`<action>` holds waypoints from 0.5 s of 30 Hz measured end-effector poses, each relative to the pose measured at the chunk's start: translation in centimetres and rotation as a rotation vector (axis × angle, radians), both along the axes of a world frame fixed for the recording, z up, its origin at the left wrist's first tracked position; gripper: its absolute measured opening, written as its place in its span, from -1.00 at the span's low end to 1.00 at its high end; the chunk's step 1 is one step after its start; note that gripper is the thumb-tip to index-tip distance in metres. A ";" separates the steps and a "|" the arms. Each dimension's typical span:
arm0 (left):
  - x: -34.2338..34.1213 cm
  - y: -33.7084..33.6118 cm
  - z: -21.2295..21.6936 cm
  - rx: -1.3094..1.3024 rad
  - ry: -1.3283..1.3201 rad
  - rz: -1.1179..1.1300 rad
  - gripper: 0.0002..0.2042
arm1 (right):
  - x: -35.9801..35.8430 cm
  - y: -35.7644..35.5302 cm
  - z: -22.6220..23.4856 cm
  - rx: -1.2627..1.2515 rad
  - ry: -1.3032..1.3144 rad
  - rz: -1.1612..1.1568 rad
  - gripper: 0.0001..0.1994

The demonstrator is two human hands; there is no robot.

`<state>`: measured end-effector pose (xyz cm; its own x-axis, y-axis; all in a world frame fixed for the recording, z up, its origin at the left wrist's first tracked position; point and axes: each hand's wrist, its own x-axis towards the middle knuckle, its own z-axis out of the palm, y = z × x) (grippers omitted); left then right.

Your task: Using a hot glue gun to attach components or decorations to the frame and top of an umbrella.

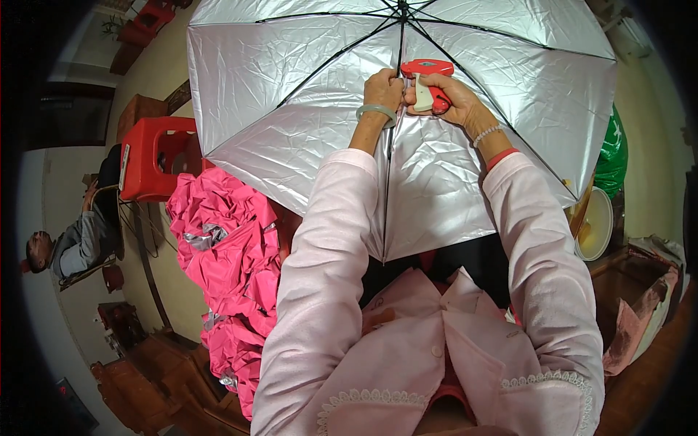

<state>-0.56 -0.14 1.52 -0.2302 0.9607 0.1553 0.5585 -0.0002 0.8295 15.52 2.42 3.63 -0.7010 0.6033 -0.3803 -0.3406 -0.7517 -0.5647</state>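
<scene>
An open umbrella [291,138] spreads in front of me with its silver inner side showing and its thin black ribs running out from the hub [403,10] at the top. My left hand [382,93], with a pale bangle on the wrist, is closed around one rib [389,156] near the middle of the canopy. Just beside it, my right hand [456,96] grips a red and cream hand tool [427,67], whose exact kind I cannot make out. The tool's head lies close to the rib and my left fingers; whether they touch is hidden.
Crumpled pink fabric with silver patches [225,240] is heaped at my left, below a red plastic stool [156,160]. A person [80,243] sits farther left. On the right are a green plastic bag [614,152], a white tub [595,225] and wooden furniture [622,280].
</scene>
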 end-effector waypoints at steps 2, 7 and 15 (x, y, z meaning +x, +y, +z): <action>-0.1 0.1 -0.1 0.012 0.030 0.003 -0.71 | 0.0 0.0 0.0 0.000 0.004 0.006 -0.73; -0.2 0.1 -0.4 0.007 0.022 0.000 -0.72 | -0.1 -0.1 0.1 0.004 -0.012 -0.004 -0.73; -0.1 0.2 -0.5 0.007 0.023 0.006 -0.72 | -0.1 -0.1 0.2 0.002 -0.010 0.000 -0.72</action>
<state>-0.71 0.10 0.98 -0.2322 0.9581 0.1677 0.5777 -0.0029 0.8163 15.43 2.34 3.83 -0.6973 0.6039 -0.3861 -0.3350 -0.7507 -0.5694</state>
